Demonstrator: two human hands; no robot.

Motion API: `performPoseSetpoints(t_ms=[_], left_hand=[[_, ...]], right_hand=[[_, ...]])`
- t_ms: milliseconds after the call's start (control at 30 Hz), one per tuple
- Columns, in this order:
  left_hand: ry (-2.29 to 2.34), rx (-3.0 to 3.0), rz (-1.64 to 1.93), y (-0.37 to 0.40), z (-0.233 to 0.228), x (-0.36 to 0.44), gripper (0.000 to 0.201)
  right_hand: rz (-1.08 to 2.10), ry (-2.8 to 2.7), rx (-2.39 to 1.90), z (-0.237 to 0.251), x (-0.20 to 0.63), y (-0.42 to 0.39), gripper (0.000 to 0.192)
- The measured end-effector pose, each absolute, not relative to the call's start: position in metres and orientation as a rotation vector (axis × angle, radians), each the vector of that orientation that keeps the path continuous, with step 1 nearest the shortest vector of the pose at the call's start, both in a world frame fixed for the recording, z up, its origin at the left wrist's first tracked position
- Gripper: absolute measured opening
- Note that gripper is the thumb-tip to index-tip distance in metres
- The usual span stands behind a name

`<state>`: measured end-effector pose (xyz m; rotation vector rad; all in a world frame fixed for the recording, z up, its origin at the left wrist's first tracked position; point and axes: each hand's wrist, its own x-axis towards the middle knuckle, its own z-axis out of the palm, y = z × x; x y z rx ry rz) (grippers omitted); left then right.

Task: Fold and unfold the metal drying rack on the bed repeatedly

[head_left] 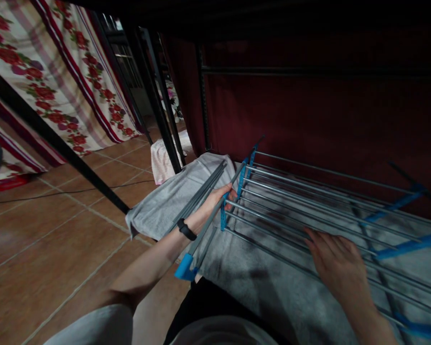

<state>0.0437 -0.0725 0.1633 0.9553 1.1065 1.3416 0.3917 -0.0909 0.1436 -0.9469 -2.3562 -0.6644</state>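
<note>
Left hand (219, 201) is gripping the folded wing of the drying rack (309, 201); right hand (339, 266) is pressing open across its near rails, the rack lying on the grey-covered bed (258, 287). Fingers risk pinching at that blue hinge (223, 218).

I'm seeing open tile floor (57, 239) to the left w/ plenty of room to pass. Black bed-frame posts (158, 105) are slanting across the upper left, blocking reach toward the floral curtain (57, 72). Drying rack (309, 211) rods are lying over the grey blanket (266, 287), w/ only narrow gaps btwn them.
</note>
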Motion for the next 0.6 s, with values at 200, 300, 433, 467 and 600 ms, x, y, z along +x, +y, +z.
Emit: performPoseSetpoints(t_ms=[200,300,433,467,600], left_hand=[[1.083,0.923,1.318,-0.075,0.165,0.043,0.047],[1.065,0.936,1.308,-0.076,0.164,0.043,0.049],[1.057,0.914,1.319,-0.074,0.16,0.041,0.047],[1.056,0.904,1.324,-0.073,0.159,0.041,0.047],[1.088,0.889,1.335,-0.072,0.157,0.042,0.048]], right_hand=[[-0.64,-2.309,-0.979,0.141,0.388,-0.092,0.033],[-0.62,-2.232,-0.978,0.132,0.387,-0.099,0.036],[-0.539,-2.171,-0.914,0.105,0.383,-0.118,0.042],[-0.497,-2.203,-0.889,0.095,0.381,-0.123,0.042],[-0.304,-2.421,-0.848,0.047,0.376,-0.137,0.043]])
